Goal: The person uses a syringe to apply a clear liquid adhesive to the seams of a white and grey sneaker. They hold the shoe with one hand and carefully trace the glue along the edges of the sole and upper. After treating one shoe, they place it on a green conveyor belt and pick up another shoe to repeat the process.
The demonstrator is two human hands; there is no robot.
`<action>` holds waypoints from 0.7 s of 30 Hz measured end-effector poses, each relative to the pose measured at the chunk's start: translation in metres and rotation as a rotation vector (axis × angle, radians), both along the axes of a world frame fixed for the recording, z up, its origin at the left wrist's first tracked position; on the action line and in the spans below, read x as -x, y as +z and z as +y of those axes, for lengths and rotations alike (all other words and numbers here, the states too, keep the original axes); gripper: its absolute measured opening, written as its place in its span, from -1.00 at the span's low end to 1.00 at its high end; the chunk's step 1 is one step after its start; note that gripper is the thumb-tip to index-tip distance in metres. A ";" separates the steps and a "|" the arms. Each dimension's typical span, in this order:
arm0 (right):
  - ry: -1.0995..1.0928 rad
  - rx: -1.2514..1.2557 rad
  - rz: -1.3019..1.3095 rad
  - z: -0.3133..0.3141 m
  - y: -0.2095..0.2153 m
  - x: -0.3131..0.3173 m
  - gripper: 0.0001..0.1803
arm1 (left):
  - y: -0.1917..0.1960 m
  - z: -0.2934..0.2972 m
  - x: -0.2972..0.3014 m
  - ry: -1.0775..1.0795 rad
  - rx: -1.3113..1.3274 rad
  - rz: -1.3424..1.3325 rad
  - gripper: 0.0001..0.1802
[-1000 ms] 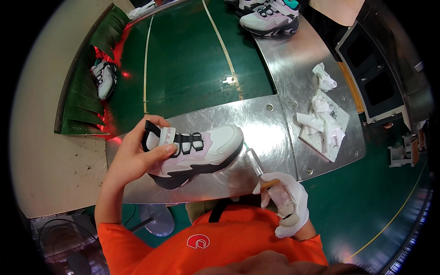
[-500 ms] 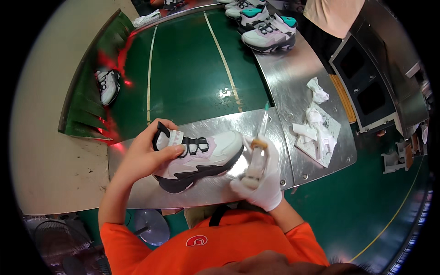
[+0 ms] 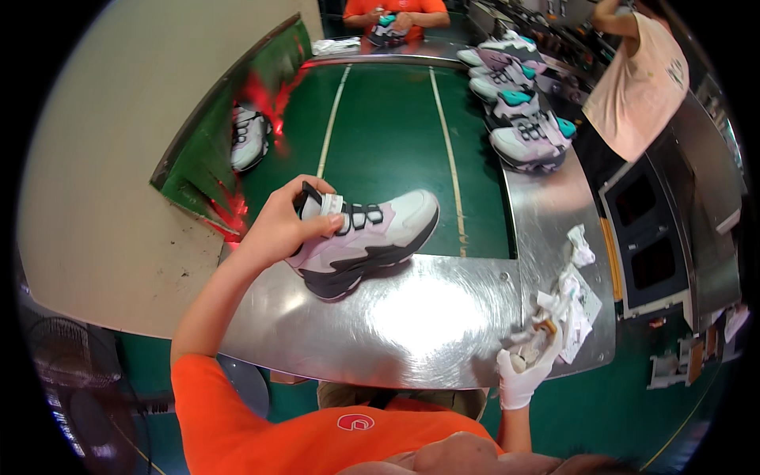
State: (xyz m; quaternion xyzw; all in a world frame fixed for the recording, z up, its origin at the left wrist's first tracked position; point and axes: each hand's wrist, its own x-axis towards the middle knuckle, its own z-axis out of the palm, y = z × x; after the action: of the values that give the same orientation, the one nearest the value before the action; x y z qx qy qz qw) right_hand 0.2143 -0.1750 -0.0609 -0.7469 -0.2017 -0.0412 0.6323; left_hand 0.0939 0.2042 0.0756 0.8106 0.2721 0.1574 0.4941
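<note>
My bare left hand [image 3: 286,223] grips a white, lilac and black sneaker [image 3: 396,229] by its ankle opening, thumb over the strap and laces. Its toe points right, over the near edge of the green belt, and the sole faces me. At the table's right side, my white-gloved right hand [image 3: 529,375] is closed around a clear syringe [image 3: 545,326] with a brownish collar. The syringe's tip is hard to make out against the crumpled white rags [image 3: 574,297] beside it.
A steel table [image 3: 340,332] borders the green belt [image 3: 388,119]. Several similar sneakers [image 3: 526,134] line the right ledge; one sneaker [image 3: 249,138] lies by the green flap curtain [image 3: 186,174] under red light. A person [image 3: 396,12] handles a shoe at the far end; another person [image 3: 641,87] stands right.
My right hand has moved right with the syringe, away from the sneaker to beside the rags. The sneaker now sits farther from me, toward the belt. The view has tilted up.
</note>
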 end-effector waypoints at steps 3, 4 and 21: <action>-0.092 0.211 -0.182 -0.013 -0.021 -0.002 0.07 | -0.006 0.015 0.005 0.072 0.170 -0.080 -0.54; -0.124 0.268 -0.219 -0.015 -0.024 -0.001 0.08 | -0.008 0.017 0.007 0.088 0.216 -0.105 -0.53; -0.212 0.456 -0.090 -0.034 -0.038 -0.012 0.03 | 0.019 0.195 -0.070 -0.376 -0.943 0.421 -0.54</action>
State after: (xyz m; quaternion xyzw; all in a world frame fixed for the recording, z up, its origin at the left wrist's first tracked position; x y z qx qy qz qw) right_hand 0.2265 -0.2087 -0.0990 -0.8846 -0.1543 -0.0937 0.4300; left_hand 0.1640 0.3997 0.0944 0.9928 0.1156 0.0057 0.0317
